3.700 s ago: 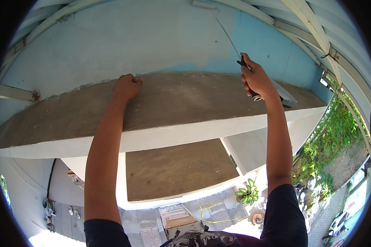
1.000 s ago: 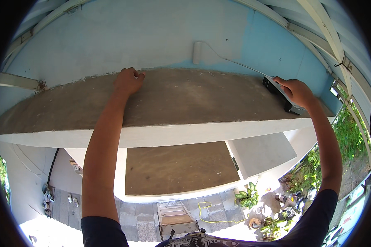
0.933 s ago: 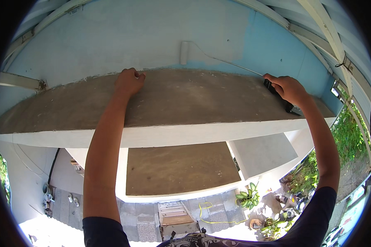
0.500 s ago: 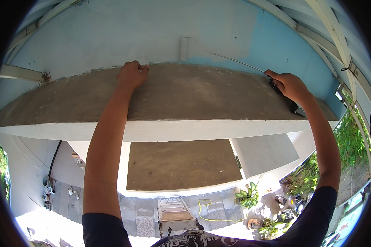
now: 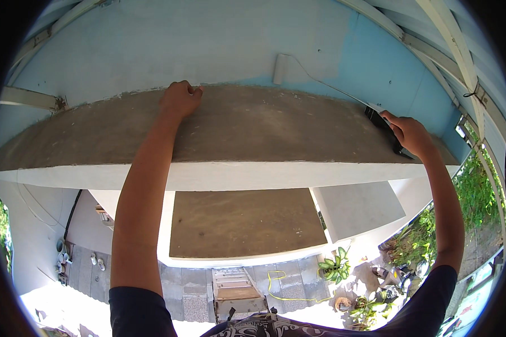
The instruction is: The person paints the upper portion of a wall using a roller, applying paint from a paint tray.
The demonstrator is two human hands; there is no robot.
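High on the outside wall, above a bare concrete ledge (image 5: 247, 129), the person works at arm's length with both hands up. The right hand (image 5: 413, 135) is closed in a fist round the black handle (image 5: 383, 124) of a paint roller; a thin wire frame runs up and left from it to the white roller sleeve (image 5: 280, 69), which lies against the blue wall (image 5: 208, 45) just above the ledge's back edge, at the border between the lighter and the deeper blue. The left hand (image 5: 180, 98) is curled shut and holds nothing; it presses on the back edge of the ledge where the concrete meets the wall, seemingly as a brace. Risks, as judged from this stance: the reach is long and to the right, so the wire frame can flex and the sleeve may skid or lift, leaving a streak or a missed band. The sleeve sits close to the ledge, so a small dip would smear paint onto the raw concrete. The handle is held far out; a slack fist could let it drop past the ledge to the paved yard (image 5: 197, 292) far below, where a stepladder (image 5: 234, 289) and potted plants (image 5: 336, 268) stand. The brace hand rests on dusty concrete and could slide, which would upset the person's balance at height.
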